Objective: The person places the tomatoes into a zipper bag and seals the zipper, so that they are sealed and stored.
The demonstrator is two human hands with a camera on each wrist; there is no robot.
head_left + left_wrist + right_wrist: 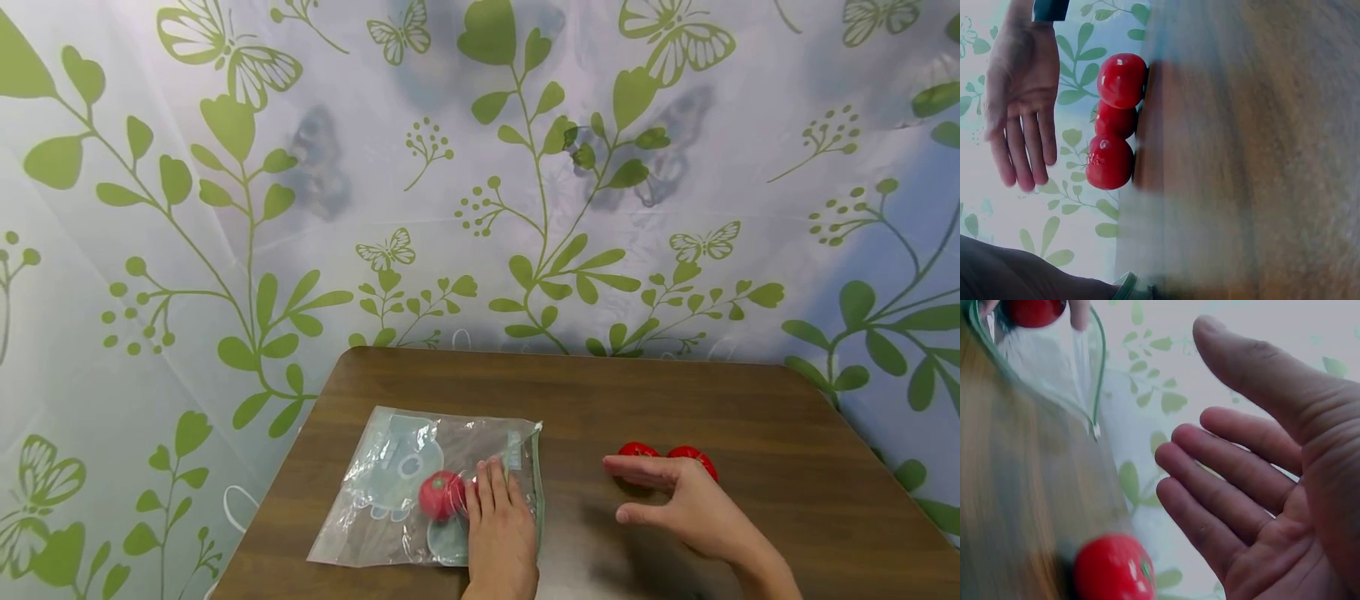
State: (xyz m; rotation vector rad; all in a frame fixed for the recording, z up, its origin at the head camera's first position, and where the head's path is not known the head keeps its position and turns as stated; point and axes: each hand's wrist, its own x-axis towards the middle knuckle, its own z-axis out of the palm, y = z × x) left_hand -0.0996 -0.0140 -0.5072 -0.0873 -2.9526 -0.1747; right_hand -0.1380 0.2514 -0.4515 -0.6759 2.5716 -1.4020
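Your right hand (686, 504) holds nothing: its fingers are extended, the thumb stands apart from them, and the palm faces the bag side. Just beside it, not touching, a row of three tomatoes (1115, 119) sits on the table (675, 392); the left wrist view shows all three, while your hand covers part of the row from above.

Your left hand (502, 517) lies over the clear bag (397, 475) near its green zip (539, 492), fingers straight from above; the thumb's hold is hidden, so I cannot tell if it pinches the film. Just past your fingertips, a bagged tomato (441, 496) shows through the film. The right wrist view shows the mouth gaping toward the row.

You look to be mid-loading, between one tomato and the next. The next move likely calls for closing your right hand round one from the row and bringing it to the mouth, with your left keeping the film lifted; a sagging edge could snag it.
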